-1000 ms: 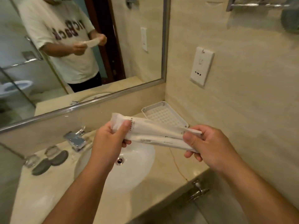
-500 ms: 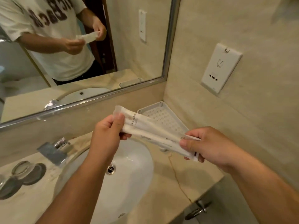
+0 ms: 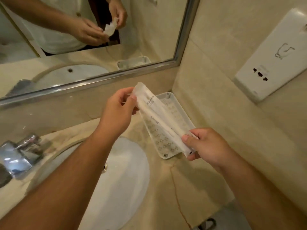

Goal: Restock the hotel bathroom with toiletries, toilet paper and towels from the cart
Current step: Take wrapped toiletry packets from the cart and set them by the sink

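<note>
I hold long white toiletry packets stretched between both hands, just above a white perforated tray that sits in the counter's back right corner. My left hand pinches the far end of the packets between thumb and fingers. My right hand pinches the near end. The packets hang slanted over the tray and hide part of its floor. I cannot tell whether they touch it.
A white oval sink is set in the beige marble counter, with a chrome faucet at the left. A framed mirror runs behind. A white wall socket is on the right wall. The counter's edge drops off at the lower right.
Both hands have carried the packets right and toward the corner; they now hang over the tray rather than over the sink. My view has tilted down and closer.
</note>
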